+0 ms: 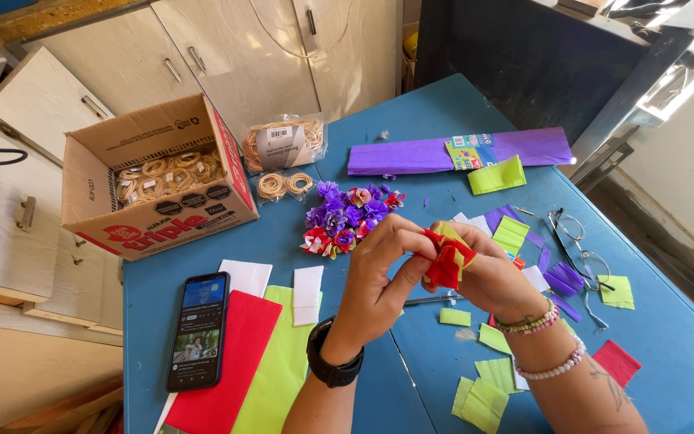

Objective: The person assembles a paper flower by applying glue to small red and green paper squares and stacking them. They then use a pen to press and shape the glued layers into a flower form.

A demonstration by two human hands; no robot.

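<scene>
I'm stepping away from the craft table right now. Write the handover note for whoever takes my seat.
Left hand: fingers pinching the red and yellow paper flower.
Right hand: gripping the same flower from the other side, above the blue table.
Done: a pile of finished paper flowers, mostly purple, lies behind the hands.
Left: cut green paper pieces, purple pieces and the purple crepe roll are unused. Cardboard box of rubber bands sits far left; phone near left.
</scene>
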